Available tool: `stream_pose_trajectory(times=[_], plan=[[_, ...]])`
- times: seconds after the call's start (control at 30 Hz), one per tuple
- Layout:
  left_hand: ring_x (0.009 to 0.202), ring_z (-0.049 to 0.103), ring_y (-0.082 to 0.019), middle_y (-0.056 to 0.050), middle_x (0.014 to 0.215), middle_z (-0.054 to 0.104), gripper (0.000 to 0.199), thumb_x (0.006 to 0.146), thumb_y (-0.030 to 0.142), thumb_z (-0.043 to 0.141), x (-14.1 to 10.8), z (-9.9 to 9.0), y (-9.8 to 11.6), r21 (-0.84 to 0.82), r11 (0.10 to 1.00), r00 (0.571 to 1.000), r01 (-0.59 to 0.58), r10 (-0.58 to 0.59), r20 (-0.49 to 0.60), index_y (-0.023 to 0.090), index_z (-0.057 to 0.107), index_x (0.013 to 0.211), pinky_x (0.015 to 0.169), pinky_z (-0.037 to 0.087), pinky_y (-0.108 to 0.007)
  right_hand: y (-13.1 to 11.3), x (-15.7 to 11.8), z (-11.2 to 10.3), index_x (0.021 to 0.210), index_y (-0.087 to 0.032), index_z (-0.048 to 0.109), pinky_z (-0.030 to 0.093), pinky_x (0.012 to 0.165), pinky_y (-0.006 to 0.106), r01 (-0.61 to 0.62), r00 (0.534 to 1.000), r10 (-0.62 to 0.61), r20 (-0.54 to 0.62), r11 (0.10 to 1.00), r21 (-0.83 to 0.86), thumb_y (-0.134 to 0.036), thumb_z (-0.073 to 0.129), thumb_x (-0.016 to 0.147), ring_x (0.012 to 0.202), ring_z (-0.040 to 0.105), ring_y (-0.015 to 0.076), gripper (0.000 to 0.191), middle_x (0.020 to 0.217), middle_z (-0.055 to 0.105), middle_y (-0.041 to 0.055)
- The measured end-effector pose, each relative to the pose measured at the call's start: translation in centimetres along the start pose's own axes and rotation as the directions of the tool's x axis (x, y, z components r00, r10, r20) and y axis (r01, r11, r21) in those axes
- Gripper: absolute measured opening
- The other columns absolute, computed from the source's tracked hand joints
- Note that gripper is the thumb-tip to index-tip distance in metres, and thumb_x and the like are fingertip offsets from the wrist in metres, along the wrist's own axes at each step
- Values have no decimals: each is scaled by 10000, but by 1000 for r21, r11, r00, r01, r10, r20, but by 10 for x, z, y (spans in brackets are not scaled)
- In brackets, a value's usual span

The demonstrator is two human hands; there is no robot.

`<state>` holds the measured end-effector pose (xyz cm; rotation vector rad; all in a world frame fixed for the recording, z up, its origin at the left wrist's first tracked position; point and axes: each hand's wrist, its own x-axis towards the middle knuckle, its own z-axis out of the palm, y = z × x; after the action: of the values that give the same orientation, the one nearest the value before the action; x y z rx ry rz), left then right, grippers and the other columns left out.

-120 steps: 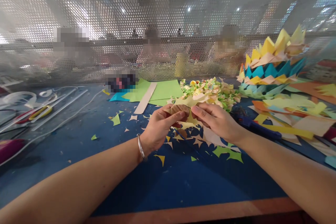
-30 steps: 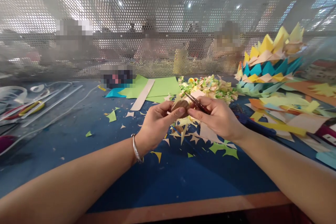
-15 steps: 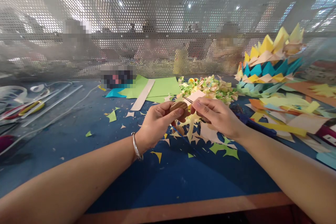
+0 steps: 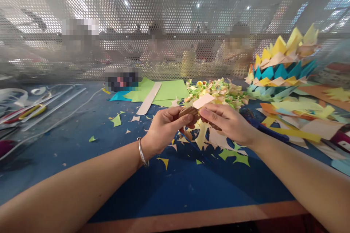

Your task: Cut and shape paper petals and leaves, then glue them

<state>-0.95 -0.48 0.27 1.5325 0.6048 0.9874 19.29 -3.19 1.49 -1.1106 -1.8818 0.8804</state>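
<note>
Dark tool tips at your right hand (image 4: 227, 121) drop from view; brown striped piece (image 4: 188, 110), frame centre, sits flatter. Looks like close edge work; next move calls for steady hold. Left hand (image 4: 163, 128) pinches the piece; right fingertips close together at its edge, contents hidden.

brown piece (image 4: 188, 111): wood-grained | bracelet (image 4: 141, 152): glossy metal | green sheets (image 4: 173, 90): matt paper
</note>
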Motion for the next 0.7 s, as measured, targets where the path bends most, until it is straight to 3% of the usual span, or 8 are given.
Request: stream_pose_trajectory(times=[0.37, 0.7], plan=[[695, 656, -119, -34, 791, 688, 159, 836, 282, 699, 0, -1, -1, -96, 995, 999, 23, -18, 50, 137, 731, 891, 521, 501, -189, -3, 0, 0, 664, -208, 431, 215, 490, 279, 20, 1000, -20, -4, 999, -42, -611, 473, 967, 512, 285, 85, 507, 605, 306, -56], [657, 635, -107, -29, 763, 698, 145, 843, 268, 698, 1, -2, -1, -65, 998, 999, 22, -19, 45, 132, 739, 868, 540, 494, -198, -5, 0, -2, 645, -211, 426, 244, 512, 283, 65, 998, -65, 6, 995, -71, -570, 482, 978, 537, 309, 95, 493, 604, 296, -52]])
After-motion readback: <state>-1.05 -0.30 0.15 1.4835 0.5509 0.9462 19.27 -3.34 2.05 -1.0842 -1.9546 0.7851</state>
